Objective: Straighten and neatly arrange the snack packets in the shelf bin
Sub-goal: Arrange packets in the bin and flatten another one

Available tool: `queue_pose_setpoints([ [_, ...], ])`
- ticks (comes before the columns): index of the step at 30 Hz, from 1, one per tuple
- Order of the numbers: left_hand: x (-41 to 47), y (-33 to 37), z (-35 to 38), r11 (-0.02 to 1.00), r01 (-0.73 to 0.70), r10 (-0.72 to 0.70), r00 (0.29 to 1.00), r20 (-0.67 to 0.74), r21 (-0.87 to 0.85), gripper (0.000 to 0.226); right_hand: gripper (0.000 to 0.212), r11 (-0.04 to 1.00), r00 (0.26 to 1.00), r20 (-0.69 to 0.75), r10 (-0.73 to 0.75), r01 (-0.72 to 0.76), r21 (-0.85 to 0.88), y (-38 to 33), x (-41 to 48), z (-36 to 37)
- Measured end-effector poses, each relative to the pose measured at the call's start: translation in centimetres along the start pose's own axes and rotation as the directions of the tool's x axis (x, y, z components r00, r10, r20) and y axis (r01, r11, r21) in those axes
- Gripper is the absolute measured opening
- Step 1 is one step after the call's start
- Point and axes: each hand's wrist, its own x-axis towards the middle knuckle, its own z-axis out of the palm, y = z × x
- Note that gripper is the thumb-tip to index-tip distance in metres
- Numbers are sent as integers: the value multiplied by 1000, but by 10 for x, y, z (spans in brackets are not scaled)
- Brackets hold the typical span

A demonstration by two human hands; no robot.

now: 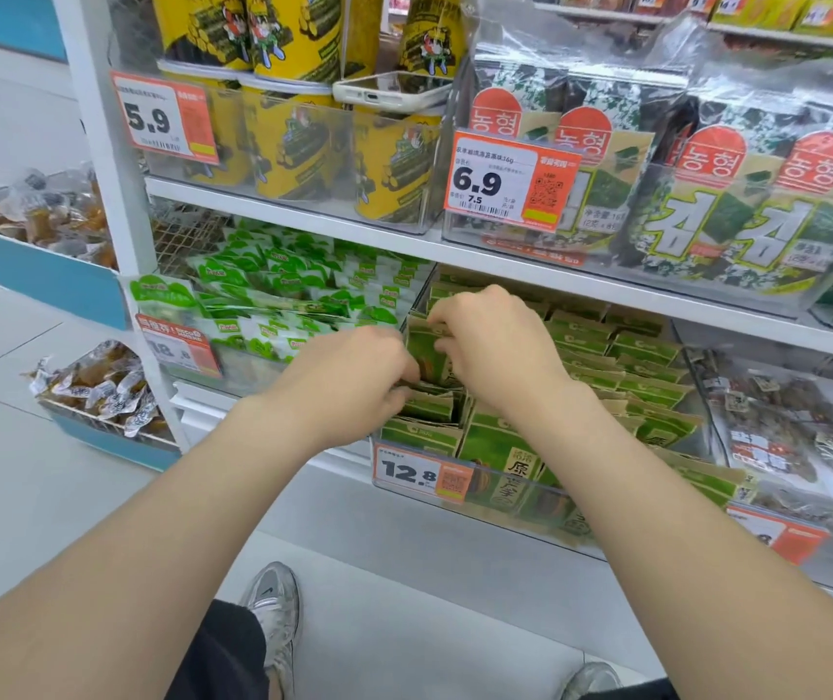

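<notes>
Pinching upright green-and-tan snack packets [500,452], left hand [354,366] and right hand [495,341] curl inside the clear bin [546,535].

Left hand [354,368] curled, right hand [490,346] curled

Light: bright, even, falling from above; faint shadow beneath the shelf board [455,252] above the left grip [354,376] and right grip [485,346].
Glare: white sheen on clear wrappers [581,53] up-right of the grips.
Blur: fingertips slightly soft; snack packets [500,457] just below the grips legible.
Distortion: shelf post [124,219] left of the grips leans and bows.
</notes>
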Motion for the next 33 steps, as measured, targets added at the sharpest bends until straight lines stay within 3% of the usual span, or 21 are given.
queue_pose_setpoints([
  [2,3,2,3,999,8,-8,1000,-7,50,29,16,1000,1000,0,17,-17,3,1,1,2],
  [6,11,11,14,988,88,-93,995,32,126,19,23,999,999,10,39,-38,-29,5,5,6],
  [12,24,8,11,970,230,-233,972,-27,-75,10,43,996,981,185,63,-74,56,10,11,5],
  [15,28,-1,3,972,205,-204,979,18,-112,10,42,994,975,217,36,-58,92,16,18,-3],
  [21,27,-2,7,973,192,-184,980,73,-129,13,33,997,897,441,29,-61,57,18,23,8],
  [23,22,-6,0,964,191,-182,981,62,-187,22,16,986,923,384,3,-66,150,25,21,5],
  [25,11,-11,-10,949,171,-161,985,62,-266,43,10,967,977,213,2,-57,250,33,18,2],
  [27,0,-12,-17,946,154,-119,983,138,-285,63,7,972,992,124,-19,-11,235,32,13,2],
  [30,-8,-7,-13,961,139,-86,971,222,-238,72,14,984,969,236,-66,24,176,24,7,6],
  [33,-7,-6,-7,971,112,-77,983,169,-212,73,25,988,957,286,-44,-1,156,25,5,3],
])
